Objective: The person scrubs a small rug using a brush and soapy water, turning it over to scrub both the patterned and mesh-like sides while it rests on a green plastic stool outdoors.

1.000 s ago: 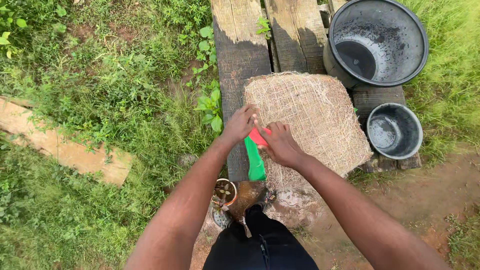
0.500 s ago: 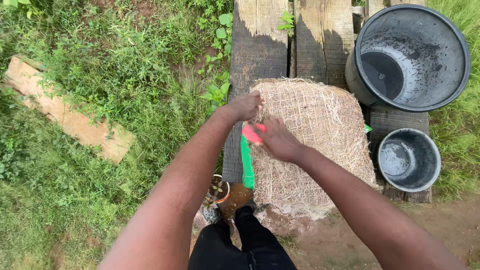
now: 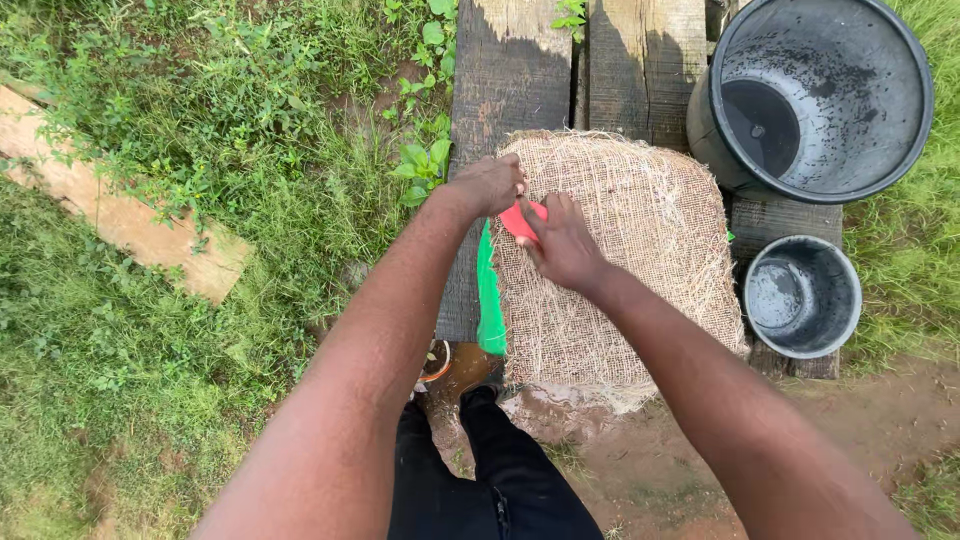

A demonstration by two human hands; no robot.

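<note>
Where the brown sack cloth (image 3: 620, 260) lies on the dark wooden planks (image 3: 510, 80), both hands meet at its left edge. The left hand (image 3: 487, 185) is curled over the top left corner of the cloth, and its fingertips are hidden, so I cannot tell if it pinches the cloth or only presses on it. The right hand (image 3: 562, 243) is closed around a small pink thing (image 3: 522, 221). Only a bit of the pink thing peeks out between the two hands, so its shape is hard to make out. A green strip (image 3: 489, 300) sticks out from under the left edge of the cloth, and most of it is covered. The big black bucket (image 3: 820, 100) stands at the far right end of the planks, with its top rim cut off by the picture edge. The small black pot (image 3: 803, 296) sits just below it, near the right edge of the cloth. A tiny potted plant (image 3: 435, 360) by the near end of the planks is half hidden behind the left arm.
</note>
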